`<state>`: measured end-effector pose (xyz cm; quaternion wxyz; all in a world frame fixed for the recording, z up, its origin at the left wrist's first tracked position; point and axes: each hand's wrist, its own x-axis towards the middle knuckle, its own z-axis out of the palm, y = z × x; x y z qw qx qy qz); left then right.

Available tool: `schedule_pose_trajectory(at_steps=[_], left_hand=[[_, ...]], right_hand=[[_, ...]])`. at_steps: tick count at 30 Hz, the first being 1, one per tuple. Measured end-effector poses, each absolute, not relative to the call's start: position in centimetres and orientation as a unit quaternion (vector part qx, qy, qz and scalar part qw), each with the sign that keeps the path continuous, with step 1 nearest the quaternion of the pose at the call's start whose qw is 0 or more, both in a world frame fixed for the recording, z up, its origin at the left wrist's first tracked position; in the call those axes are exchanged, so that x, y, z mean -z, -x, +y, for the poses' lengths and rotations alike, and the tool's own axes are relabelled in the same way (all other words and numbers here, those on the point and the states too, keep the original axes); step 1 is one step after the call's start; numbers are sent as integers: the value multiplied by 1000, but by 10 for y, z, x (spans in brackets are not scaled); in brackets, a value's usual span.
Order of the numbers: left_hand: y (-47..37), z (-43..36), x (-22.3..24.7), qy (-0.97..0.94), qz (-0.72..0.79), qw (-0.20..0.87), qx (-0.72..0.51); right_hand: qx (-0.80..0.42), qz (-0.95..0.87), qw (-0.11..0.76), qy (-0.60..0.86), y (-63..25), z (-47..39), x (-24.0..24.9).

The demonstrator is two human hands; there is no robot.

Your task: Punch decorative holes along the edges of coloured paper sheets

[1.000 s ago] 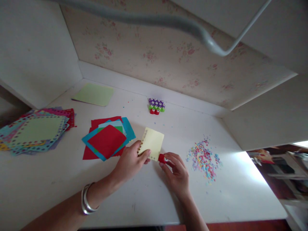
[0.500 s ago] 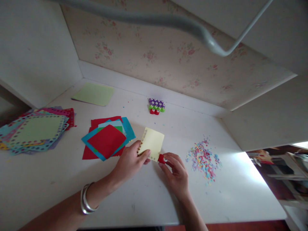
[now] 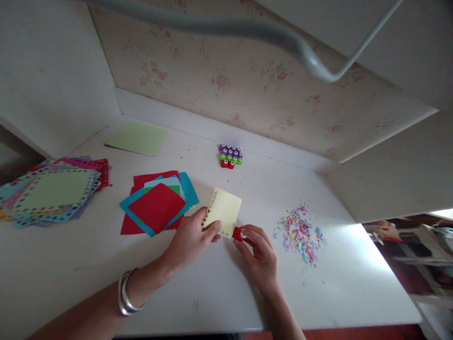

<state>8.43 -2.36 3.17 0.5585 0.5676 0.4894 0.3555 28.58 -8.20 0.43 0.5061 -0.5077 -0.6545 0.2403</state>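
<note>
My left hand (image 3: 196,232), with silver bangles at the wrist, pinches a pale yellow sheet of paper (image 3: 226,209) between thumb and fingers. Small punched holes run along the sheet's left and lower edges. At its lower right corner sits a small red craft punch (image 3: 237,233) with a white round button, gripped by my right hand (image 3: 260,255) between thumb and fingers. Whether the button is pressed down I cannot tell. Left of the hands lies a pile of red, blue and green paper sheets (image 3: 157,208).
Several purple, green and red punches (image 3: 230,156) stand together near the wall. Colourful confetti (image 3: 300,233) is scattered at the right. At the far left rests a stack of papers with punched borders (image 3: 56,191); pale green sheets (image 3: 138,138) lie behind. A grey tube (image 3: 226,26) crosses overhead.
</note>
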Motion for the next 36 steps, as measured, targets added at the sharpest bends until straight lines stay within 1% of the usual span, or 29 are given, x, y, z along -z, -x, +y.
schedule_pose_trajectory(at_steps=[4,10,16,18,23,25,29,36], left_hand=[[-84,-24,-33,-568,487,561,-353],[-84,-23,-35,-604,501,514,-346],[-83,-23,-37,-628,500,497,-330],[-84,-23,-36,-620,503,507,-325],[-85,-19,-33,-538,495,595,-334],[-86,-18,-34,-516,494,615,-335],[-86,-18,-36,-502,493,628,-332],[-86,-18,-34,-527,483,628,-306]], right_hand=[[-227,-667,495,508,-287,-82,-4],[-197,-689,481,505,-287,-82,-6],[-157,-720,465,491,-284,-80,-13],[-157,-724,461,489,-284,-80,-15],[-150,-718,461,499,-285,-80,-14],[-137,-714,469,502,-284,-79,-14],[-115,-709,474,509,-283,-78,-16],[-125,-708,465,517,-284,-80,-15]])
